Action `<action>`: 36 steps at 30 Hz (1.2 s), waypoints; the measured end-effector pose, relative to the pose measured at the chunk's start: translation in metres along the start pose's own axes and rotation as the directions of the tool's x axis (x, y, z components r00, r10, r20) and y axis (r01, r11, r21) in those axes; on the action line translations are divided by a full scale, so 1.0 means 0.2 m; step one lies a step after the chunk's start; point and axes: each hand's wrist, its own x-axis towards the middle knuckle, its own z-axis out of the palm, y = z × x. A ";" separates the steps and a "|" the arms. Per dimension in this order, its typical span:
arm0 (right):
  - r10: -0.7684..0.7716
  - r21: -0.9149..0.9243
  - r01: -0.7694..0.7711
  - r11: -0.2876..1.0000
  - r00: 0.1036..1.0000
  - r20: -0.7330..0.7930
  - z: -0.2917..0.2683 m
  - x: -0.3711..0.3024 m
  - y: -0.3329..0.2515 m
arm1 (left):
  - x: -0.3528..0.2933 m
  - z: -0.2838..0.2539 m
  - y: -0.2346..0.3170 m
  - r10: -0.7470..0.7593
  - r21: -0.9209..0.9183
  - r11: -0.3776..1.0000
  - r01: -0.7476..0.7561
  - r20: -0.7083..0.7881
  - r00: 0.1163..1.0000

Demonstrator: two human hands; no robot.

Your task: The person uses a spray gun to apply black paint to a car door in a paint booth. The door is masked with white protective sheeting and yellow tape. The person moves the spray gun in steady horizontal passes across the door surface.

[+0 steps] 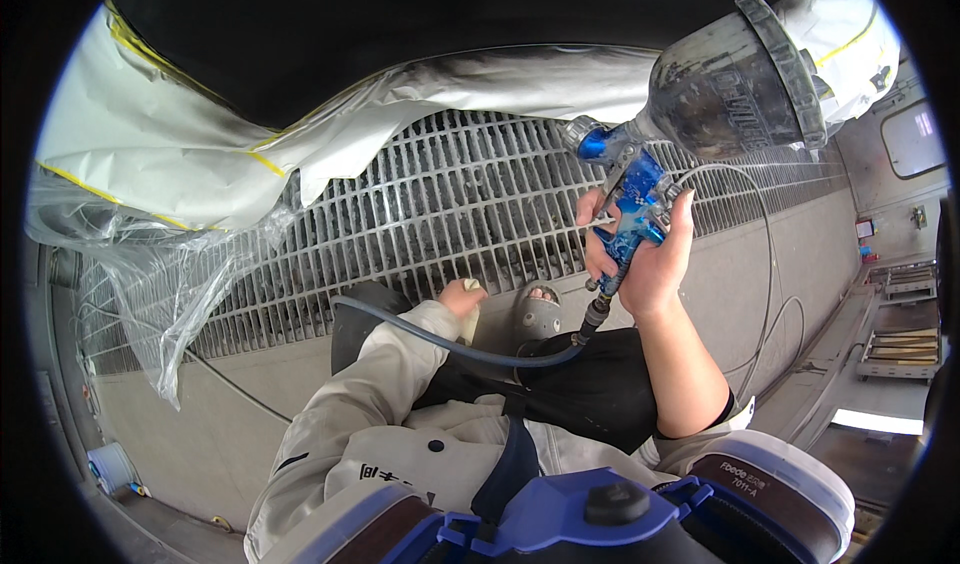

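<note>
My right hand [652, 269] is wrapped round the handle of a blue paint spray gun [636, 196], its fingers at the trigger. The gun is tilted, and its large, paint-smeared grey cup [728, 89] leans up to the right. A dark air hose [470, 350] joins the bottom of the handle and curves left across my lap. My left hand [460, 298] is low near my left knee, closed on a pale yellow folded cloth [469, 322]. Beyond the gun spreads a glossy black panel [400, 14], edged with white masking sheet [390, 104] and yellow tape [268, 163].
Metal floor grating [440, 179] runs under the panel. Crumpled see-through film [175, 284] hangs at the left. A thin hose [770, 254] loops on the floor at right, near shelves [900, 352]. A grey clog [537, 314] is on my foot. Part of a respirator [580, 514] fills the lower edge.
</note>
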 end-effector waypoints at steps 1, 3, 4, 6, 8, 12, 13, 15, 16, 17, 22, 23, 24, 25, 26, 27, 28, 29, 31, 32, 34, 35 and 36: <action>-0.003 -0.001 0.003 1.000 1.000 0.003 0.00 0.00 0.00 | 0.00 0.00 0.00 0.003 0.031 1.000 -0.003 -0.008 1.000; -0.006 -0.007 0.006 1.000 1.000 0.003 -0.01 0.00 0.00 | 0.01 0.00 -0.01 0.001 0.006 1.000 -0.001 -0.003 1.000; -0.014 -0.003 0.014 1.000 1.000 0.005 -0.01 0.00 0.00 | 0.01 0.00 -0.01 0.001 0.011 1.000 -0.001 -0.005 1.000; -0.025 -0.004 0.025 1.000 1.000 -0.003 -0.01 0.00 0.00 | 0.02 0.00 -0.02 -0.011 0.004 1.000 0.011 -0.014 1.000; -0.041 0.013 0.041 0.999 0.999 -0.009 -0.02 0.00 0.00 | 0.03 0.00 -0.03 -0.022 -0.004 1.000 0.022 -0.023 0.999; -0.054 0.017 0.054 0.998 0.998 -0.038 -0.04 0.02 0.01 | 0.04 0.01 -0.04 0.012 -0.004 1.000 -0.012 -0.051 0.999; -0.069 0.034 0.070 0.997 0.997 -0.035 -0.05 0.02 0.01 | 0.03 0.01 -0.04 0.014 0.006 1.000 -0.014 -0.058 0.998; -0.099 0.049 0.101 0.994 0.994 -0.039 -0.05 0.03 0.01 | 0.03 -0.01 -0.02 0.036 0.078 0.996 -0.031 -0.067 0.997; -0.110 0.080 0.113 0.990 0.993 -0.035 -0.06 0.04 0.01 | 0.03 -0.01 -0.01 0.020 0.134 0.991 -0.008 -0.094 0.995; -0.132 0.068 0.135 0.988 0.990 -0.044 -0.06 0.05 0.01 | 0.02 -0.01 0.00 0.018 0.186 0.983 0.006 -0.124 0.992; -0.239 0.069 0.249 0.966 0.963 -0.128 -0.06 0.06 0.01 | 0.08 -0.04 -0.03 -0.013 0.156 0.988 0.022 -0.059 0.998; -0.251 0.088 0.267 0.960 0.956 -0.154 -0.06 0.07 0.02 | 0.09 -0.04 -0.06 -0.015 0.132 0.991 0.024 -0.063 0.998; -0.268 0.097 0.283 0.954 0.952 -0.146 -0.06 0.06 0.02 | 0.10 -0.05 -0.09 -0.026 0.111 0.993 0.034 -0.068 0.997; -0.298 0.095 0.314 0.945 0.943 -0.150 -0.07 0.06 0.02 | 0.12 -0.05 -0.13 -0.035 0.090 0.995 0.041 -0.070 0.997; -0.332 0.087 0.348 0.934 0.930 -0.155 -0.07 0.06 0.03 | 0.14 -0.03 -0.16 -0.029 -0.003 1.000 0.028 -0.044 0.999; -0.377 0.055 0.388 0.920 0.913 -0.154 -0.08 0.06 0.03 | 0.17 -0.03 -0.18 -0.008 0.018 1.000 0.009 -0.041 0.999; -0.387 0.036 0.398 0.917 0.906 -0.170 -0.08 0.06 0.03 | 0.20 -0.02 -0.20 0.033 0.005 0.999 -0.033 -0.035 0.999; -0.402 0.045 0.416 0.908 0.897 -0.181 -0.09 0.06 0.03 | 0.22 -0.01 -0.20 0.046 0.006 0.999 -0.046 -0.037 0.998; -0.466 0.006 0.473 0.881 0.869 -0.167 -0.09 0.07 0.04 | 0.22 -0.02 -0.20 0.056 0.006 0.998 -0.056 -0.051 0.997; -0.480 0.000 0.488 0.873 0.858 -0.185 -0.10 0.08 0.04 | 0.20 -0.02 -0.19 0.055 0.015 0.998 -0.054 -0.065 0.996; -0.489 -0.039 0.491 0.870 0.851 -0.193 -0.11 0.10 0.05 | 0.14 -0.02 -0.13 0.049 0.070 0.997 -0.042 -0.099 0.994; -0.493 -0.066 0.490 0.869 0.849 -0.193 -0.12 0.11 0.06 | 0.11 -0.03 -0.10 0.029 0.169 0.986 -0.007 -0.129 0.991; -0.503 -0.075 0.498 0.864 0.844 -0.188 -0.13 0.12 0.06 | 0.07 -0.03 -0.08 0.095 0.347 0.937 -0.033 -0.164 0.982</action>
